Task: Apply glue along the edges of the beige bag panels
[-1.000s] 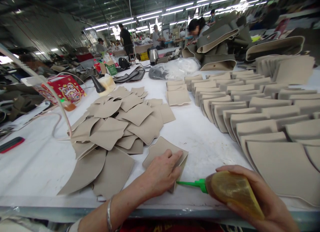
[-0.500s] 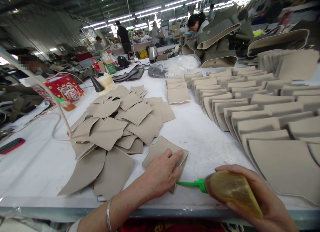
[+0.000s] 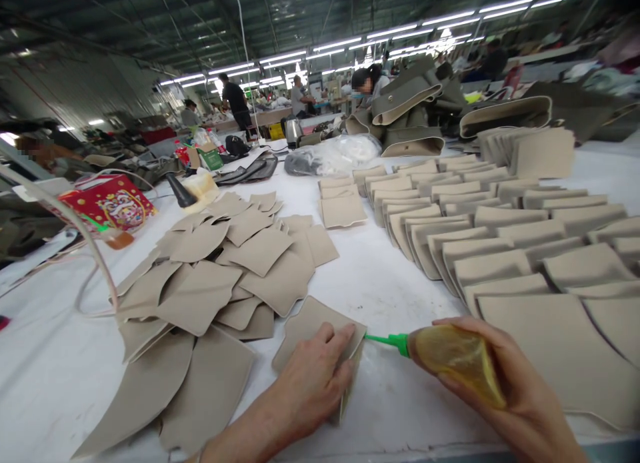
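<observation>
My left hand (image 3: 317, 370) lies over a beige leather-like panel (image 3: 305, 323) on the white table, index finger stretched along its top and thumb bent at its right edge, gripping it there. A second layer shows under that edge. In my right hand (image 3: 520, 383) is a squeeze bottle (image 3: 450, 356) of yellowish glue, tipped on its side. Its green nozzle (image 3: 387, 341) points left, the tip at the panel's right corner. Whether the tip touches cannot be made out. Left of my hands lies a loose heap of similar beige panels (image 3: 195, 290).
Overlapping rows of beige panels (image 3: 505, 263) fill the right side of the table (image 3: 385, 290). Behind are a clear plastic bag (image 3: 345, 150), dark bags (image 3: 415, 110) and a kettle (image 3: 291, 131). A red patterned bag (image 3: 113, 203) and a pale cable (image 3: 100, 256) stand at left. Several people work further back.
The bottle's nozzle has moved up along the panel's right edge to its corner. My left hand stays on the panel. The camera view has shifted, so the table sits lower in it.
</observation>
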Tool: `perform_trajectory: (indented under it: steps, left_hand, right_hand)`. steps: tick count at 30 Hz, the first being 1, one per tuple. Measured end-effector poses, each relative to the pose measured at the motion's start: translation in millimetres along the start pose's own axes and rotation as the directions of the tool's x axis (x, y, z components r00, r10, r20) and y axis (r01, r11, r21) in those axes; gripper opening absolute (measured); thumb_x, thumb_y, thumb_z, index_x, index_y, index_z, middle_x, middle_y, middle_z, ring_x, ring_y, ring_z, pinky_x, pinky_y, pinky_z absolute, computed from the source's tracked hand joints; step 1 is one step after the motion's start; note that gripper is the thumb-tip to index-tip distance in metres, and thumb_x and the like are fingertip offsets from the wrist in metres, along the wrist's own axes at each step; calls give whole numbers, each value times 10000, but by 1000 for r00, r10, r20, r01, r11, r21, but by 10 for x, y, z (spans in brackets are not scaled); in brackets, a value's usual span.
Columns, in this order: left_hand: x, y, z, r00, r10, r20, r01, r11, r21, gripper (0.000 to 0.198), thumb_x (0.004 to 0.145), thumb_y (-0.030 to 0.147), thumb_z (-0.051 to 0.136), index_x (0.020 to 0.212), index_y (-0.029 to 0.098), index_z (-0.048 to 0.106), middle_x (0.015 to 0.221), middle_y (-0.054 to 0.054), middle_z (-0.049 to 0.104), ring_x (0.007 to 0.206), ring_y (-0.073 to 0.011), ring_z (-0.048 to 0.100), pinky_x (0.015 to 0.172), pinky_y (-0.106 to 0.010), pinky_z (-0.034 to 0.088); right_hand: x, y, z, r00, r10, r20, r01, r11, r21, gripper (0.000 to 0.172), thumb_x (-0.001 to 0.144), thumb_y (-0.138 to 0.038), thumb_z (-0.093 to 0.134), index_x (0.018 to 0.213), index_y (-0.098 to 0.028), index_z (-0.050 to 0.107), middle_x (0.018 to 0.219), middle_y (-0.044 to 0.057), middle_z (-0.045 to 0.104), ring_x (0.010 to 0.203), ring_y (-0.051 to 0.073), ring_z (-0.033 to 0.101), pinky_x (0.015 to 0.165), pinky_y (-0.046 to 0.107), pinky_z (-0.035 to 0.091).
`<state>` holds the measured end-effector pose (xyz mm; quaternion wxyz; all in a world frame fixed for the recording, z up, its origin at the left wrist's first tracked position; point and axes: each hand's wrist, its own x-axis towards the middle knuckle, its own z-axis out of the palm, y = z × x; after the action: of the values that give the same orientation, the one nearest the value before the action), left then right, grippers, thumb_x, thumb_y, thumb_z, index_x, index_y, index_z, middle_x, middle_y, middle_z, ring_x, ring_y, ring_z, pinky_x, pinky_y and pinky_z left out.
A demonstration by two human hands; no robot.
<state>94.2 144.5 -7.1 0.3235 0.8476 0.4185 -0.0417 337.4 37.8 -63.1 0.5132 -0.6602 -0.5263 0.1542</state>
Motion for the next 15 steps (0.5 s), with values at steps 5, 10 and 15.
perform_trajectory:
  steps: [5, 10, 15]
  left_hand:
    - [-2, -41, -12, 999, 29, -32, -32, 996, -86, 480, 976, 362, 409, 1434, 249, 499, 1153, -64, 610, 1029, -237, 612, 898, -329, 454]
    - [-34, -169, -129, 944, -101, -315, 86, 994, -63, 365, 986, 339, 403, 1229, 197, 635, 1103, -82, 635, 1007, -222, 617, 894, -320, 452]
    - [-8, -298, -209, 869, -360, -341, 423, 896, 133, 334, 876, 272, 546, 1169, 126, 608, 1128, -158, 648, 1031, -338, 626, 882, -438, 456]
  right_hand:
    - [-63, 135, -95, 967, 229, 110, -247, 949, 195, 595, 744, -541, 789, 1241, -295, 573, 1176, 63, 663, 1034, 327, 661, 866, 370, 585]
    - [-12, 273, -123, 878, 411, 244, -450, 537, 713, 587, 844, -497, 683, 1358, -272, 508, 1194, 128, 684, 1067, 381, 654, 839, 459, 602]
    - [-78, 478, 7, 838, 518, 169, -406, 387, 828, 382, 949, -507, 515, 1251, -319, 654, 1295, 69, 637, 1125, 348, 613, 809, 417, 620]
